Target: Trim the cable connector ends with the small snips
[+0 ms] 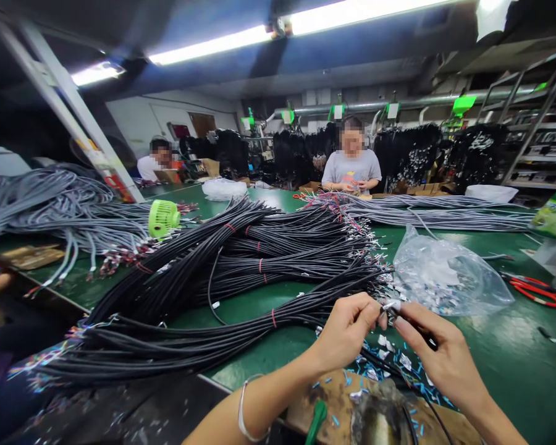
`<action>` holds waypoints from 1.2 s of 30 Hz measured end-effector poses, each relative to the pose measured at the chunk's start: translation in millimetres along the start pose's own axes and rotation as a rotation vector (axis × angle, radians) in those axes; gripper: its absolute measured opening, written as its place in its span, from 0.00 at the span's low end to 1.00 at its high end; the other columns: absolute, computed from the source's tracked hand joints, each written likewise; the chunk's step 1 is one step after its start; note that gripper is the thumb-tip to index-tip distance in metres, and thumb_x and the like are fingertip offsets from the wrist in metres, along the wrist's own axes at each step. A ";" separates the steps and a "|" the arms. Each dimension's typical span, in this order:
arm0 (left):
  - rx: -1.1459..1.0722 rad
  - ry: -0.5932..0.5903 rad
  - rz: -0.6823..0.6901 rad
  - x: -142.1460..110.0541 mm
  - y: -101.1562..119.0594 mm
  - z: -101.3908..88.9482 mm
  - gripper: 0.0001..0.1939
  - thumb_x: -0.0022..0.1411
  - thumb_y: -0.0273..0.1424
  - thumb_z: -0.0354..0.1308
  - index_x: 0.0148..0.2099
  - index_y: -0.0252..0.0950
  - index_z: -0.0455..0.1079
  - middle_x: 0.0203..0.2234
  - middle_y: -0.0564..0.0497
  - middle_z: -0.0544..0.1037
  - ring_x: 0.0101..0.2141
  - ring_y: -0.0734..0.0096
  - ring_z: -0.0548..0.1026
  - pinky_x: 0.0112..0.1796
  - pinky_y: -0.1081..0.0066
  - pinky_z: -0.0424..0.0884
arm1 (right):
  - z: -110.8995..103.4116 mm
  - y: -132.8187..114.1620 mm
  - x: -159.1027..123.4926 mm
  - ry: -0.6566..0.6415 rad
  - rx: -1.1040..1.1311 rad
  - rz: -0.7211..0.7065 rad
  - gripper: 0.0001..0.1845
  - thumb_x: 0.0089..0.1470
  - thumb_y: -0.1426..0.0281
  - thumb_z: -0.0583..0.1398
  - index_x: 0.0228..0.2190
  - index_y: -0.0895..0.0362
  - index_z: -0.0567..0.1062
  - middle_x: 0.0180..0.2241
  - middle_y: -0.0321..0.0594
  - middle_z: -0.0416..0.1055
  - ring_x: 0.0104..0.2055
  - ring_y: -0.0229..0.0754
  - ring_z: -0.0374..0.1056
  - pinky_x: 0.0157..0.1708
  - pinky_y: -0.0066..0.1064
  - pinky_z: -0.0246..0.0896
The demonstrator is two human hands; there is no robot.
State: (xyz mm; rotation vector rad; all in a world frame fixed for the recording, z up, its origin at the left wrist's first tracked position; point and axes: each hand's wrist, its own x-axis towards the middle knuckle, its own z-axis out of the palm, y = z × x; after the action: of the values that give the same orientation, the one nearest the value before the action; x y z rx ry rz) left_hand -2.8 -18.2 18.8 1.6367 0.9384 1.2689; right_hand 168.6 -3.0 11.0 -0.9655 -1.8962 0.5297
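Head view, lower centre of frame: left hand [347,327] and right hand [438,352] meet fingertip to fingertip, both pinched on a small silvery connector piece [391,305] at the end of a thin black cable [401,371] that trails down under the right hand. Exact grip on the piece is hard to read, probably thumb and forefinger on each side. Left wrist carries a thin silver bangle [242,411].

Just right of the hands, a crumpled clear plastic bag of small parts [445,275] lies on the green table top [505,364]. Blue and white wire scraps [398,364] are scattered below the hands.

Centre and left of frame: big bundles of long black cables tied with red bands [241,272]. Upper left: grey cable bundles [60,210] with a small lime-green fan [163,217] beside them. Right edge: red-handled scissors [537,292].

Upper centre: a person in a grey T-shirt [352,167] seated across the table; another person [155,162] further left.
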 end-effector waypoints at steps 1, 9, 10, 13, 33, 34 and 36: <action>0.019 0.003 0.005 -0.3 -0.1 0.0 0.23 0.65 0.42 0.45 0.27 0.31 0.68 0.18 0.56 0.58 0.20 0.79 0.55 0.21 0.76 0.52 | -0.8 -1.3 0.7 -0.004 -0.013 -0.027 0.13 0.53 0.63 0.58 0.36 0.54 0.79 0.37 0.43 0.77 0.37 0.46 0.73 0.35 0.32 0.70; 0.199 0.056 0.121 -1.8 3.4 0.0 0.20 0.67 0.35 0.44 0.28 0.31 0.70 0.22 0.53 0.64 0.25 0.77 0.62 0.28 0.75 0.58 | -1.9 -0.3 0.9 0.021 -0.058 -0.095 0.11 0.52 0.65 0.58 0.35 0.54 0.79 0.34 0.43 0.78 0.34 0.46 0.74 0.32 0.32 0.71; 0.226 0.064 0.146 -1.9 3.4 0.3 0.19 0.67 0.34 0.45 0.28 0.31 0.70 0.22 0.53 0.65 0.26 0.76 0.63 0.29 0.75 0.59 | -2.2 -0.8 0.8 0.025 -0.068 -0.092 0.11 0.52 0.65 0.59 0.35 0.54 0.79 0.34 0.43 0.78 0.35 0.46 0.74 0.33 0.32 0.71; 0.292 0.081 0.204 -1.9 2.4 1.5 0.18 0.66 0.32 0.45 0.29 0.31 0.72 0.23 0.52 0.67 0.27 0.74 0.65 0.31 0.74 0.60 | -2.9 -3.2 0.0 0.029 -0.090 -0.074 0.12 0.52 0.64 0.59 0.35 0.54 0.79 0.35 0.43 0.77 0.36 0.47 0.73 0.32 0.32 0.71; 0.262 0.265 0.160 0.0 -4.6 8.2 0.09 0.59 0.29 0.55 0.31 0.30 0.72 0.25 0.50 0.71 0.26 0.75 0.67 0.28 0.76 0.62 | -1.8 2.0 -6.2 0.133 -0.256 -0.085 0.13 0.52 0.63 0.59 0.36 0.56 0.79 0.36 0.43 0.77 0.38 0.46 0.73 0.40 0.37 0.68; 0.216 0.228 0.120 1.6 -5.2 6.9 0.11 0.60 0.31 0.54 0.29 0.30 0.72 0.23 0.51 0.70 0.25 0.76 0.66 0.26 0.77 0.60 | -1.6 2.3 -6.8 0.132 -0.260 -0.092 0.12 0.53 0.63 0.59 0.35 0.55 0.78 0.36 0.43 0.77 0.37 0.46 0.73 0.39 0.36 0.68; 0.078 0.116 0.029 4.8 -6.6 3.3 0.16 0.62 0.35 0.51 0.26 0.30 0.69 0.19 0.54 0.65 0.21 0.79 0.61 0.23 0.77 0.56 | -2.3 3.7 -7.2 0.110 -0.256 -0.107 0.11 0.54 0.64 0.58 0.35 0.54 0.78 0.35 0.41 0.77 0.37 0.44 0.73 0.38 0.34 0.68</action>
State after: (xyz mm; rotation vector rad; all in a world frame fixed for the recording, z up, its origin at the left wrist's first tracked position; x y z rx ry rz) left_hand 0.9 -11.9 13.9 1.6560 1.0499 1.3740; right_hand 174.1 -6.6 5.7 -1.0271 -1.9337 0.1688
